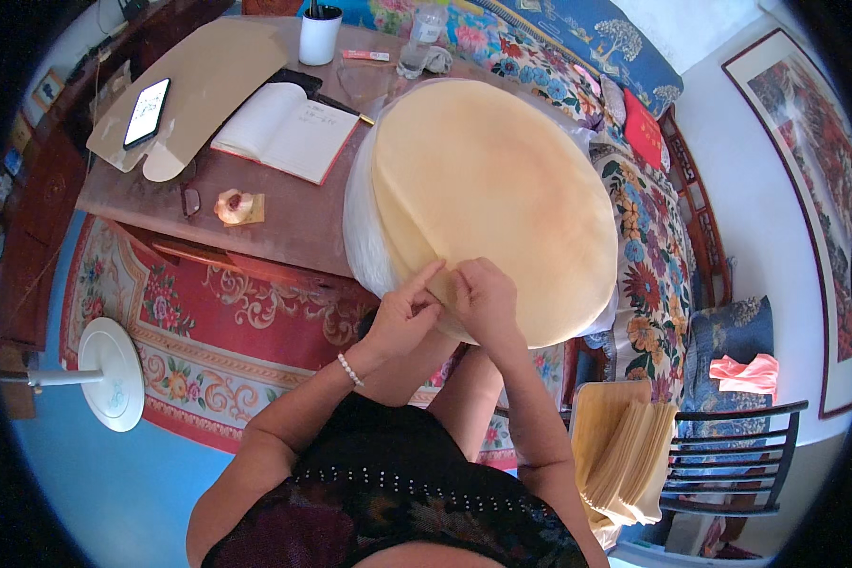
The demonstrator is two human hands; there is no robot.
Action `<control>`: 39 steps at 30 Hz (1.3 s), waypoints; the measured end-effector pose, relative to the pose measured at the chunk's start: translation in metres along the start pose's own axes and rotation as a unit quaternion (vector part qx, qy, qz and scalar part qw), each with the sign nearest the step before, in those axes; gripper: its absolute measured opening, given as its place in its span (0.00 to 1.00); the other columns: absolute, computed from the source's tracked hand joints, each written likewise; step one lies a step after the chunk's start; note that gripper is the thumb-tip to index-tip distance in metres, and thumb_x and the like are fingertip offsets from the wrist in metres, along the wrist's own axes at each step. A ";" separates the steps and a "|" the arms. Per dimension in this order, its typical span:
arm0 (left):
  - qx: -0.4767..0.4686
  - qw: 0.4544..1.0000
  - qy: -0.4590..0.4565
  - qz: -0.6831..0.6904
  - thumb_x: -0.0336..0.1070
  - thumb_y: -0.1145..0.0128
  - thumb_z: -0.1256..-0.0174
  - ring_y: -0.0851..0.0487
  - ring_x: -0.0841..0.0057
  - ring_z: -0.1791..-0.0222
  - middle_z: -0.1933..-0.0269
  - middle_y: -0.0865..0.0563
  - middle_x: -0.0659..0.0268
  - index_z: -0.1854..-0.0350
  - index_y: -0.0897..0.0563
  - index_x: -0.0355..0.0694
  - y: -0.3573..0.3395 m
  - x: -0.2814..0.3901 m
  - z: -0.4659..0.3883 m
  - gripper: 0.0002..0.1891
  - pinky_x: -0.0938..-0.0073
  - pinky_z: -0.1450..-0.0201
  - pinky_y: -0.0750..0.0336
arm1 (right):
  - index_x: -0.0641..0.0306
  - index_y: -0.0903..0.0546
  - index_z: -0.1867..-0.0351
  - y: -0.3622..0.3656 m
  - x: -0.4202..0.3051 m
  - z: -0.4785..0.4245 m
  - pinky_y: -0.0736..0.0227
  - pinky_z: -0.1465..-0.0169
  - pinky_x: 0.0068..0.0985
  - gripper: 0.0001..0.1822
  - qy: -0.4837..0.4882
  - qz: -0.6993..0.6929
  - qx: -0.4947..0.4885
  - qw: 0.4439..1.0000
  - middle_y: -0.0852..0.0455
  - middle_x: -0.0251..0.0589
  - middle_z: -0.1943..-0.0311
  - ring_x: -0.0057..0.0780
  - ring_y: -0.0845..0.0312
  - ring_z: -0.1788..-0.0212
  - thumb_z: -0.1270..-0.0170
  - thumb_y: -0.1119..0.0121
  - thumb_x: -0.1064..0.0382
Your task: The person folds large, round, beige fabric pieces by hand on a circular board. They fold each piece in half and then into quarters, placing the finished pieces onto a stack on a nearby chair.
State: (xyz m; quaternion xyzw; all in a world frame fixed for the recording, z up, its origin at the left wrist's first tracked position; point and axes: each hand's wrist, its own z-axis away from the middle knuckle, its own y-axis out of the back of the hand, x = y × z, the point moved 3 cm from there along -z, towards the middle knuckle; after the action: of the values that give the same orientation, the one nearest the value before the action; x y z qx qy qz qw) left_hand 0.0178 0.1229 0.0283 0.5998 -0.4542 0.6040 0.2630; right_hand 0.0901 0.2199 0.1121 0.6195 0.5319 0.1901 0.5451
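A large stack of thin, round, pale-yellow sheets [497,184], possibly flatbreads, lies on clear plastic at the near right end of the table. The top sheet's left part shows a straight fold or lifted edge. At the stack's near edge, my left hand [405,316], with a beaded bracelet on the wrist, has its index finger extended onto the sheet, the other fingers curled. My right hand [484,291] is closed beside it, pinching the sheet's edge between thumb and fingers. The fingertips of both hands are close together. What lies under the right hand is hidden.
On the wooden table [284,234] are an open notebook [284,131], a phone [147,113] on cardboard, a white cup [319,35], a plastic bottle [422,42] and glasses. Folded sheets [628,461] fill a tray at the lower right by a black chair [731,461]. A fan-like round base stands lower left.
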 end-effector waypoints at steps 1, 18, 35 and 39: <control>0.006 1.000 0.005 -0.023 0.24 0.48 0.41 0.24 0.88 0.70 0.72 0.19 0.70 0.35 0.34 0.39 0.001 0.007 0.000 0.28 0.85 0.65 0.29 | 0.62 0.24 0.76 0.003 0.006 -0.003 0.29 0.67 0.39 0.03 -0.001 -0.007 0.014 1.000 0.24 0.47 0.76 0.47 0.25 0.70 0.47 0.45 0.67; -0.087 0.847 0.183 0.491 0.46 0.52 0.31 0.25 0.66 0.46 0.47 0.24 0.54 0.46 0.29 0.38 -0.046 0.039 -0.044 0.19 0.63 0.43 0.30 | 0.62 0.25 0.73 0.084 0.010 -0.041 0.31 0.68 0.35 0.08 0.196 0.236 0.218 0.927 0.26 0.43 0.75 0.40 0.26 0.70 0.59 0.46 0.68; -0.088 0.963 0.121 0.222 0.28 0.52 0.34 0.21 0.62 0.49 0.50 0.21 0.56 0.51 0.28 0.29 -0.108 0.105 -0.169 0.12 0.55 0.47 0.24 | 0.68 0.30 0.47 0.087 0.161 0.081 0.22 0.60 0.32 0.33 -0.348 -0.744 0.224 0.525 0.20 0.47 0.57 0.38 0.20 0.58 0.35 0.55 0.36; -0.079 0.970 0.123 0.194 0.27 0.51 0.35 0.21 0.63 0.51 0.50 0.21 0.57 0.52 0.27 0.30 -0.107 0.121 -0.190 0.11 0.56 0.47 0.24 | 0.63 0.33 0.44 0.098 0.222 0.058 0.21 0.61 0.33 0.25 -0.344 -0.767 0.256 0.477 0.23 0.48 0.52 0.37 0.21 0.57 0.31 0.55 0.45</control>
State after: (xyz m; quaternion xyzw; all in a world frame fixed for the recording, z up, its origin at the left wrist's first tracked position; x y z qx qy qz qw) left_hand 0.0003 0.3078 0.1948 0.3983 -0.5721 0.6752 0.2411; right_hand 0.2621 0.4001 0.1023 0.0931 0.5898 -0.6768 0.4306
